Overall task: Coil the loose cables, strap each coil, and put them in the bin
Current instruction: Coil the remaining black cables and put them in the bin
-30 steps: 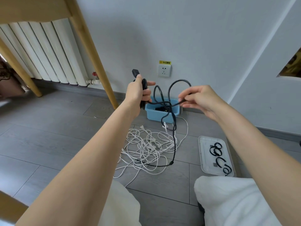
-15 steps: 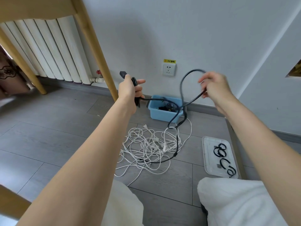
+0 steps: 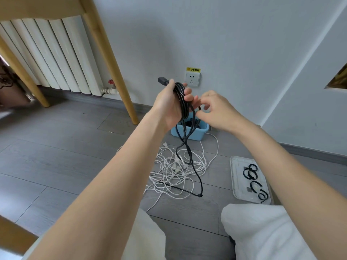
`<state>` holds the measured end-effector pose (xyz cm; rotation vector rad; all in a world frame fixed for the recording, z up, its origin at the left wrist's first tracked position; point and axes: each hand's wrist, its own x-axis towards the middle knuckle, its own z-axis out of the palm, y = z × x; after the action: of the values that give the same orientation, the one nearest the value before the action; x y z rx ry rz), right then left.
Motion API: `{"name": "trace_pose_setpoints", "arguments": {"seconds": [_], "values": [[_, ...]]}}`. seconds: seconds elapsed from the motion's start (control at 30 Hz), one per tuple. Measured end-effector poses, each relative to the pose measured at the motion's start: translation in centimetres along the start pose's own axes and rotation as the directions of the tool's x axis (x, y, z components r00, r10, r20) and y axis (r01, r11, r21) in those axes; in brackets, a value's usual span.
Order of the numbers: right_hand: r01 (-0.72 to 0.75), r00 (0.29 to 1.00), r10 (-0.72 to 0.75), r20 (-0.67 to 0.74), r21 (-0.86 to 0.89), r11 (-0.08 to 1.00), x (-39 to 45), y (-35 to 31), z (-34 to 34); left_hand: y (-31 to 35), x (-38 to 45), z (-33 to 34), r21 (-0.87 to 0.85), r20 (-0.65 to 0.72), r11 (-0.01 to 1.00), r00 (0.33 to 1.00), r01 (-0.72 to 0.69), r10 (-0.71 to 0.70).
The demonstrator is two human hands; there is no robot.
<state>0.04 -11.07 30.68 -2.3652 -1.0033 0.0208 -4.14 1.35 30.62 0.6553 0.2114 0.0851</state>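
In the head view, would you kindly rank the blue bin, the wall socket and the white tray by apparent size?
1. white tray, though it lies nearer the camera, which flatters it.
2. blue bin, partly hidden by the hands.
3. wall socket.

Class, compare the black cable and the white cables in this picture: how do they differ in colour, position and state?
The black cable is dark and partly wound into loops gripped by the left hand; the white cables are pale and untouched. The black cable hangs from the hand with its tail trailing down to the floor; the white cables lie wholly on the floor in a loose tangle. Neither is strapped, and neither is in the blue bin.
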Motion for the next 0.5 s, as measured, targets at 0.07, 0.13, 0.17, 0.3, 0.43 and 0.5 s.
{"name": "trace_pose_setpoints", "arguments": {"seconds": [0.07,0.13,0.17,0.3,0.43,0.5], "values": [[0.013,0.992,-0.011,-0.123,0.01,1.0,-0.1,0.0,-0.3,0.1,0.1,-0.2,0.0,0.004,1.0,1.0,-0.028,0.028],[0.038,0.995,-0.036,-0.095,0.018,0.999,-0.3,0.2,-0.2,0.0,0.2,-0.4,-0.016,0.013,1.0,1.0,-0.021,0.022],[0.048,0.999,-0.047,-0.028,0.023,0.999,-0.4,0.3,0.1,0.0,0.2,-0.4,-0.024,0.013,1.0,1.0,-0.013,0.014],[-0.071,0.965,-0.021,0.261,0.335,0.94,-1.3,1.0,1.0,0.0,0.4,-0.6,-0.062,-0.009,0.998,0.999,-0.034,0.033],[-0.251,0.837,0.075,0.541,0.259,0.933,-2.0,3.0,2.3,1.1,0.2,-0.2,-0.22,0.091,0.975,0.996,0.023,-0.002],[-0.26,0.766,0.13,0.629,0.118,0.958,-2.5,4.1,3.3,1.3,-0.2,0.3,-0.203,0.188,0.974,0.98,0.105,-0.066]]}}
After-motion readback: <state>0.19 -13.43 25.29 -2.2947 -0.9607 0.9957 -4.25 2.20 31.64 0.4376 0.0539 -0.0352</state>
